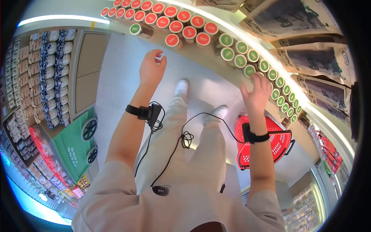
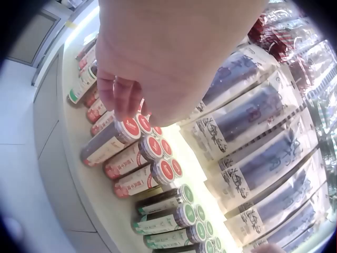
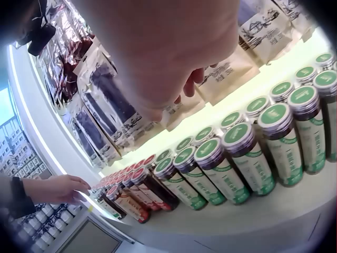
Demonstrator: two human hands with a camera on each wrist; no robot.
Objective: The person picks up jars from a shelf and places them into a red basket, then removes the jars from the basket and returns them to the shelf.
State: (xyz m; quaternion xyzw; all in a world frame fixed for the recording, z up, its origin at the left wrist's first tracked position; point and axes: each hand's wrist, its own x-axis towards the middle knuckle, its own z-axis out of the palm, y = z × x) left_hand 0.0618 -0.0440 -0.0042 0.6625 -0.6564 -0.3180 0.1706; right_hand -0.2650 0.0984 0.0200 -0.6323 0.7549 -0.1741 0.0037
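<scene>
Empty, with its fingers loosely bent, my left hand (image 1: 152,71) hangs in front of the shelf near a green-lidded jar (image 1: 135,29) at the end of the red-lidded jars (image 1: 176,26). My right hand (image 1: 258,94) is held near the front green-lidded jars (image 1: 240,60), fingers relaxed; the head view does not settle whether a fingertip touches a lid. The right wrist view has this hand (image 3: 174,63) above the rows of green jars (image 3: 242,142), holding nothing. In the left wrist view the left hand (image 2: 152,63) covers part of the red jars (image 2: 131,182).
Large packets (image 1: 317,58) stand behind the jars. A red basket (image 1: 266,149) sits on the floor at the right, by the legs. On the left are a green wheeled cart (image 1: 73,145) and stocked shelves (image 1: 46,77). Black cables (image 1: 172,156) hang in front of the body.
</scene>
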